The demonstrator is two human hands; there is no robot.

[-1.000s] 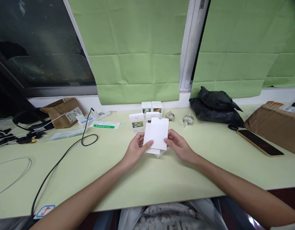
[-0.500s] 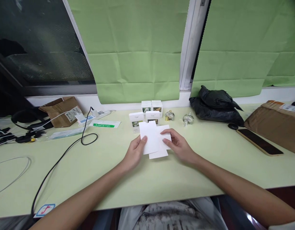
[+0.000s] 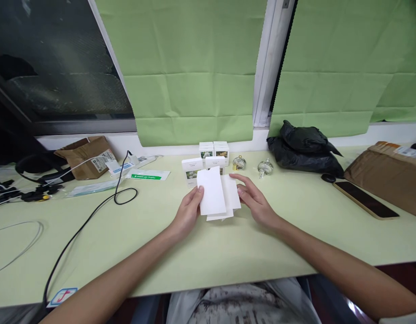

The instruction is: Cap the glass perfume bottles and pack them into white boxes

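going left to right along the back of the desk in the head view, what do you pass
Black headphones → torn brown cardboard box → green-labelled packet → small white boxes → two glass ornaments → black plastic bag → phone → brown parcel.

A single head-worn camera looks forward and down across the pale green counter (image 3: pixel 296 234) toward the green window blinds (image 3: pixel 194 67) (close over both forearms), with no second view.

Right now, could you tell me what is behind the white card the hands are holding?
Behind the white card stand four small white boxes; it covers parts of the front two. Farther right sit two glass ornaments. The left hand and right hand hold the card.
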